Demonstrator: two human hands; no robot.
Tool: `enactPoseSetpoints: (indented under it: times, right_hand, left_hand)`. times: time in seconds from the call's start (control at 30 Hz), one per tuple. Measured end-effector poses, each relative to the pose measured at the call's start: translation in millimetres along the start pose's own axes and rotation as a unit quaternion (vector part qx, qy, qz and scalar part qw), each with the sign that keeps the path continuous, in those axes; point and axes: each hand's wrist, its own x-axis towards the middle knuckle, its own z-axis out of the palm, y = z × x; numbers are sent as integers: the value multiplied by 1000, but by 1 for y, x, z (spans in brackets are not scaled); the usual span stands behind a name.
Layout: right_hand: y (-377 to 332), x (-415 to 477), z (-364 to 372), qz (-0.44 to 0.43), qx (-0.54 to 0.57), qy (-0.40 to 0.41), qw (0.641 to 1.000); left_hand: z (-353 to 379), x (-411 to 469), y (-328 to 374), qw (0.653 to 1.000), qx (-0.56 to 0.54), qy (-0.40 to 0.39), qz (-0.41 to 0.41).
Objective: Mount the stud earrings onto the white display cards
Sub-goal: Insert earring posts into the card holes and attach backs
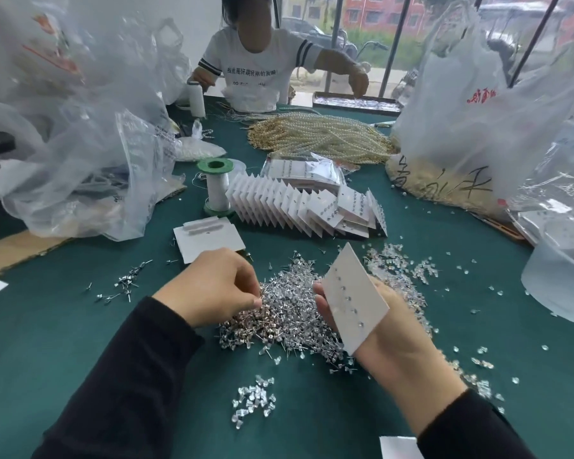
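Observation:
A big heap of silver stud earrings (289,313) lies on the green table (63,326) in front of me. My right hand (388,329) holds a white display card (353,298) tilted on edge over the heap, with a row of studs in it. My left hand (219,286) rests at the heap's left side, fingertips pinched together in the studs; whether a stud is between them is hidden. A small stack of blank cards (209,238) lies just beyond my left hand. A fanned row of filled cards (299,207) stands further back.
Clear plastic backs (254,399) lie scattered near me and at the right (398,263). A green-topped thread spool (216,187) stands behind the blank cards. Plastic bags (80,144) crowd both sides. Pearl strands (322,134) and another person (256,61) are across the table.

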Motion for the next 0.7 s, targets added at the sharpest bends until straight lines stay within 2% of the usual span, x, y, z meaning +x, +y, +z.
enactPoseSetpoints:
  times: [0.17,0.33,0.5,0.7]
  right_hand:
    - [5,-14,3,60,54,-32,996]
    - [6,-17,3,91,137,-24,986]
    - [5,-19,4,108,172,-74,976]
    - [7,-24,8,121,147,-129,973]
  left_hand:
    - [-3,-3,-3,999,-26,23,9]
    - [-10,-7,-3,989,-144,24,34]
    - [-4,-17,21,931,-328,-18,159]
    - [14,-17,38,885,-421,9,196]
